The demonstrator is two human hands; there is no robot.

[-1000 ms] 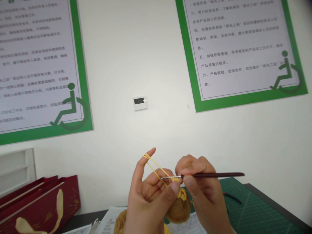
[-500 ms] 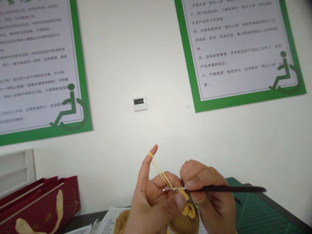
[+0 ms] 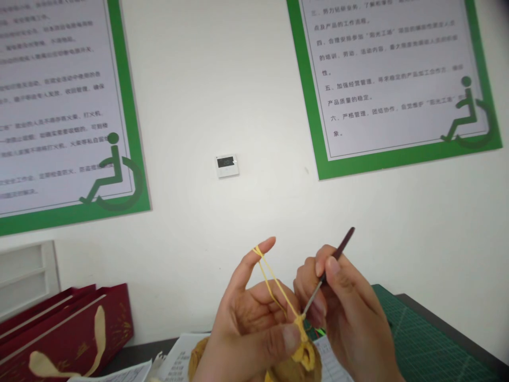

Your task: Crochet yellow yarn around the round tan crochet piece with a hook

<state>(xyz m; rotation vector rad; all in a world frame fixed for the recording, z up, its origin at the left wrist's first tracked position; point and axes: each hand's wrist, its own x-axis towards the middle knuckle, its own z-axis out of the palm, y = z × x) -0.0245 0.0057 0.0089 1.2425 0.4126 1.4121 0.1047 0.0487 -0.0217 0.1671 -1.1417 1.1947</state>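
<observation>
- The yellow crochet piece (image 3: 305, 354) is in the left hand (image 3: 252, 331), low in the view and right of its middle, above the tabletop; small loops show along its lower part.
- The left thumb presses the piece against fingers partly hidden behind it, while the index finger is raised with yellow yarn (image 3: 280, 283) looped around it, two strands slanting down toward the piece.
- The crochet hook (image 3: 341, 248) tilts up and to the right, its metal shaft meeting the top of the piece; whether the tip is inside a stitch cannot be told.
- The right hand (image 3: 352, 313) grips the hook's dark red handle between thumb and index finger, its other fingers curled.
- Just behind and below the crochet piece is a rounded brown item (image 3: 315, 372), mostly hidden; a brown bundle (image 3: 196, 356) shows left of the left wrist.
- Printed papers (image 3: 178, 353) lie on the dark table (image 3: 133, 354), and a green gridded cutting mat (image 3: 427, 339) is to the right.
- Dark red gift bags (image 3: 107, 331) with cream ribbon handles are at lower left.
- On the white wall are a thermostat (image 3: 227, 166) and two green-bordered posters (image 3: 392, 85).
</observation>
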